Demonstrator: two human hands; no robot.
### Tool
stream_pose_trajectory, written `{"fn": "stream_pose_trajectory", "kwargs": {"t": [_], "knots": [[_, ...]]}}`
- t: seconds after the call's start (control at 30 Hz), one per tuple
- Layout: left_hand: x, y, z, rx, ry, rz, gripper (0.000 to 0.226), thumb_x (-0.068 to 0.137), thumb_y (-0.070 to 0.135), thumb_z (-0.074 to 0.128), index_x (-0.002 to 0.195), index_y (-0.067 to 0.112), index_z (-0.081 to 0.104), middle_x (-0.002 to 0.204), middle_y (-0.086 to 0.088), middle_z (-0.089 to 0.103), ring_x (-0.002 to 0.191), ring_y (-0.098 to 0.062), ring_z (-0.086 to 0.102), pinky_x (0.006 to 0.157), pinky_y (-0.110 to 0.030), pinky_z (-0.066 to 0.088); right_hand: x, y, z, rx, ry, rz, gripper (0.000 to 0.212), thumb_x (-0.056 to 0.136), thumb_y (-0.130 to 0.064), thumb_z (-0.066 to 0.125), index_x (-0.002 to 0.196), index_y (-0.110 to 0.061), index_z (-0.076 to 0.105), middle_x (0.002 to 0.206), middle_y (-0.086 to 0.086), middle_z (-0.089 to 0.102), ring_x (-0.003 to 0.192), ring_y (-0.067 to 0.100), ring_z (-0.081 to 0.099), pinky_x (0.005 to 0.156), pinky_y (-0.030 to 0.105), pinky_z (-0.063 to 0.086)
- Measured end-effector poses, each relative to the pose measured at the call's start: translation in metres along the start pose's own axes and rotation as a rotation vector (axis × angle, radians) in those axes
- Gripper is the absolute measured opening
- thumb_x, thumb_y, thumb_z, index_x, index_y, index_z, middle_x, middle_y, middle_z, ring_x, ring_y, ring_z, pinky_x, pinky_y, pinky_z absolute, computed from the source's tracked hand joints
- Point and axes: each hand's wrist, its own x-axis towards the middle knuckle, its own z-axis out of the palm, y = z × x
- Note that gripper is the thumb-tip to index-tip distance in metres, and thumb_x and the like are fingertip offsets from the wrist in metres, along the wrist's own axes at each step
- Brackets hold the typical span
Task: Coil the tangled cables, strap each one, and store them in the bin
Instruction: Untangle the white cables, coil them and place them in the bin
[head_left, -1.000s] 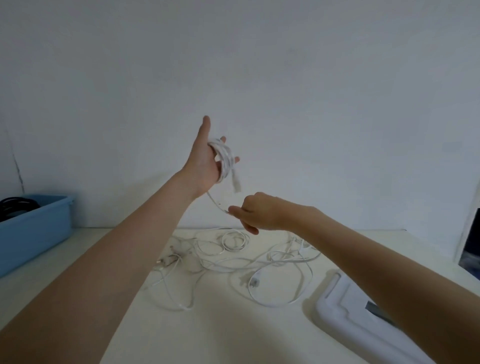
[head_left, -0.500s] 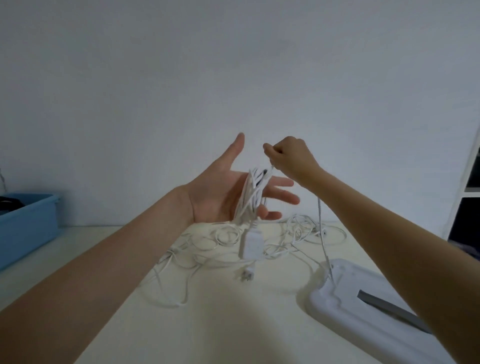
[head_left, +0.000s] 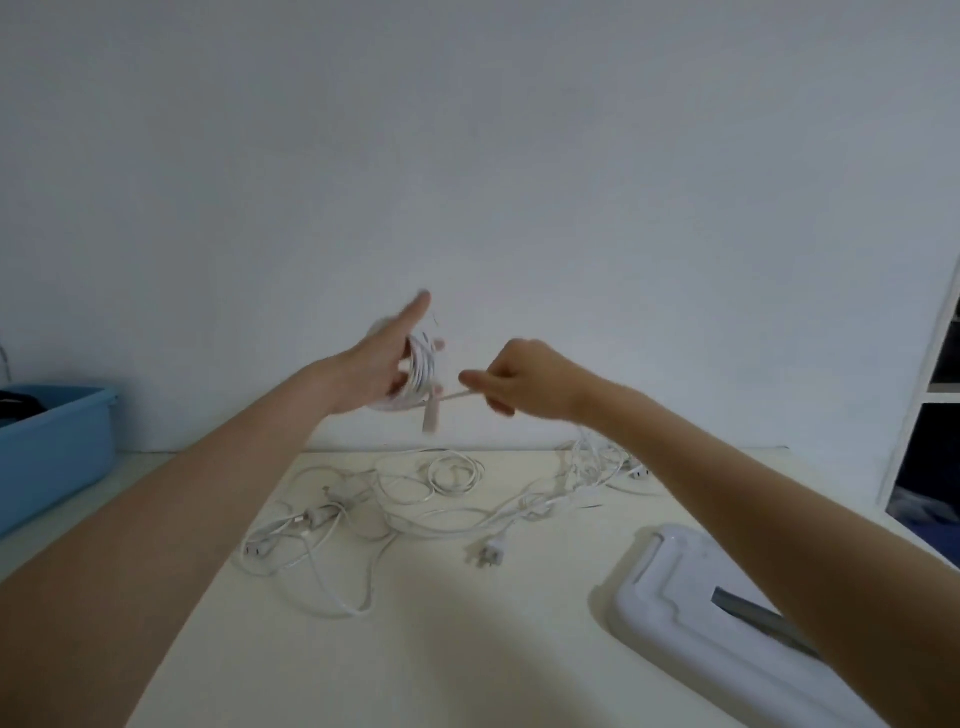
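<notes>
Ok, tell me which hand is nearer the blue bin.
Left. The left hand, wrapped in cable, is raised right of the blue bin; the right hand is farther right.

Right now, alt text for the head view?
Left hand carries a white cable coil wound around it; right hand pinches the loose end. Tangled white cables lie on the table, blue bin at left.

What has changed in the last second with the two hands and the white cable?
The right hand went up over the left hand and back down, laying another turn on the white cable coil. It still pinches the cable. The tangled cables stay on the table.
</notes>
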Motion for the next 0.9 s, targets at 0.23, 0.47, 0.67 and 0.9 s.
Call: {"fn": "stream_pose_trajectory", "kwargs": {"t": [0.23,0.47,0.67,0.9], "knots": [[-0.048,-0.010,0.030,0.066,-0.526,-0.037,0.101,0.069,0.086,0.030,0.130,0.007,0.042,0.104,-0.017,0.067,0.108,-0.032,0.062,0.104,-0.040,0.039,0.014,0.024,-0.054,0.126,0.432,0.145,0.054,0.091,-0.019,0.050,0.042,-0.015,0.026,0.036,-0.004,0.031,0.029,0.009,0.027,0.040,0.019,0.022],[-0.047,0.040,0.056,-0.476,-0.454,0.320,0.090,0.078,0.077,0.025,0.121,0.004,0.055,0.110,-0.006,0.068,0.107,-0.021,0.064,0.098,-0.035,0.046,0.025,0.023,-0.005,0.237,0.243,0.203,0.024,0.093,-0.026,0.047,0.084,-0.010,0.062,0.074,0.000,0.058,0.071,0.012,0.052,0.064,0.022,0.038],[-0.016,0.041,0.029,-0.770,-0.073,0.296,0.073,0.084,0.068,0.039,0.117,0.004,0.054,0.100,-0.001,0.055,0.093,-0.010,0.053,0.087,-0.022,0.042,0.006,0.005,0.020,0.188,-0.031,0.171,0.057,0.099,-0.027,0.033,0.044,-0.013,0.040,0.023,-0.007,0.035,0.021,0.005,0.032,0.043,0.020,0.036],[-0.006,0.004,0.022,0.391,0.215,0.291,0.050,0.078,0.068,0.049,0.071,0.019,0.050,0.069,-0.003,0.054,0.064,-0.018,0.053,0.069,-0.028,0.045,0.014,-0.011,-0.016,0.028,0.110,-0.012,0.061,0.098,-0.040,0.040,0.042,-0.017,0.042,0.029,-0.008,0.041,0.034,0.003,0.044,0.052,0.010,0.035]]}}
